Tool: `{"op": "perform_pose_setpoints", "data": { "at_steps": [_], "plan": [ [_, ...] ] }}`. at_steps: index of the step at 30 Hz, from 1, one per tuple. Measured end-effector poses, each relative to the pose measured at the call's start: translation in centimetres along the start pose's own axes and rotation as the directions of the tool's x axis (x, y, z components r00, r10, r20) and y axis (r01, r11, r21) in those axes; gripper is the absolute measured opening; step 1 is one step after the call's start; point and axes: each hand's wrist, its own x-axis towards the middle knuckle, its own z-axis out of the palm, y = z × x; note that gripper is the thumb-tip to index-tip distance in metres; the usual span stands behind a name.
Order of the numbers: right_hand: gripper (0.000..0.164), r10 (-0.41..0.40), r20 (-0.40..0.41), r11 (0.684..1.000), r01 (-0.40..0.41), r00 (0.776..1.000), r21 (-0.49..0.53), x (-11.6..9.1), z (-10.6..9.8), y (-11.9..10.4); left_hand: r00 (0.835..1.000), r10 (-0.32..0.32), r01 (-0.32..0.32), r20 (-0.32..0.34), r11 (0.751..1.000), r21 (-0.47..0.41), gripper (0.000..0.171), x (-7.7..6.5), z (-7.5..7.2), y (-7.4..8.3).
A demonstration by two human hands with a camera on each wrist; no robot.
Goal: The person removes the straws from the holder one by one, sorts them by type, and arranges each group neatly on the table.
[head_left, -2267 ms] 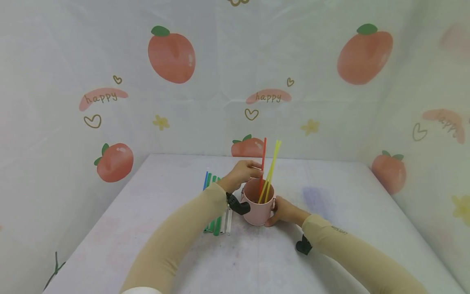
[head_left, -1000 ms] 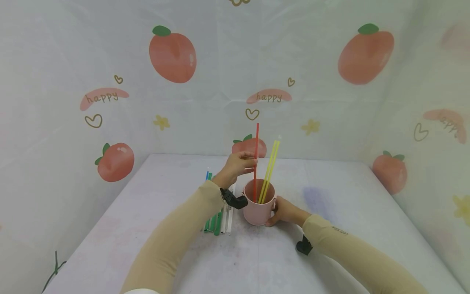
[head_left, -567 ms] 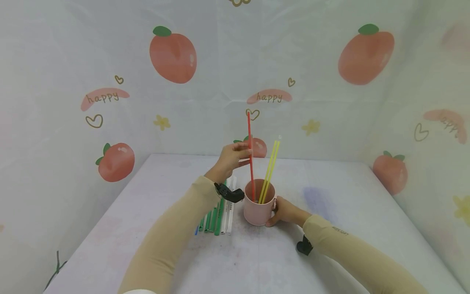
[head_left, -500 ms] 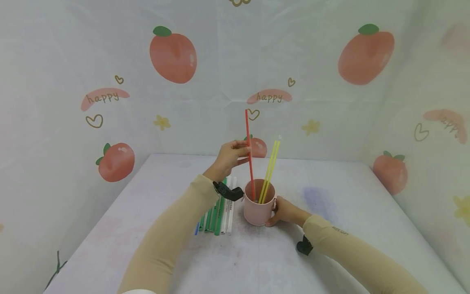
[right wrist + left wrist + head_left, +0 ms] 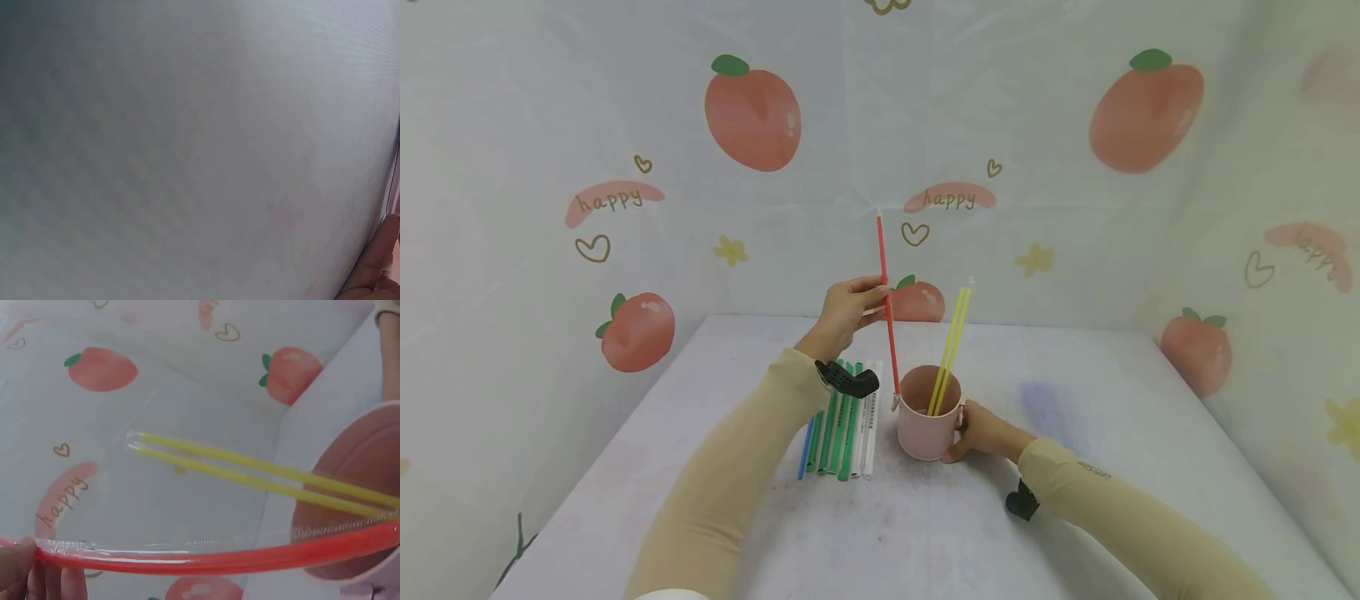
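My left hand (image 5: pixel 842 312) pinches a red straw (image 5: pixel 882 246) in a clear wrapper between thumb and fingers. The straw stands nearly upright, its lower end right at the left rim of a pink bucket (image 5: pixel 925 437). In the left wrist view the red straw (image 5: pixel 219 561) runs across the bottom, bowed slightly, overlapping the bucket's opening. Two yellow straws (image 5: pixel 953 333), also wrapped, lean to the right inside the bucket. My right hand (image 5: pixel 988 429) holds the bucket's right side with thumb and fingers. Only part of that hand (image 5: pixel 375 256) shows in the right wrist view.
Left of the bucket lies a row of wrapped straws: a blue straw (image 5: pixel 806 450), several green straws (image 5: pixel 847 446) and white ones (image 5: pixel 871 442). A printed cloth backdrop (image 5: pixel 850 125) rises behind the white table (image 5: pixel 910 533).
My left hand has moved up and left with the red straw, bringing its lower end from inside the bucket to the left rim. The right hand and bucket have stayed put.
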Motion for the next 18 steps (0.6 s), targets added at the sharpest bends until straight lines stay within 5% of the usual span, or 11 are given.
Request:
{"op": "perform_pose_setpoints", "data": {
  "at_steps": [18],
  "plan": [
    [0.064,0.02,-0.008,0.999,-0.02,1.0,-0.037,0.0,0.0,-0.1,0.999,-0.005,0.011,-0.045,0.993,0.119,0.04,0.5,-3.2,-1.9]
  ]
}}
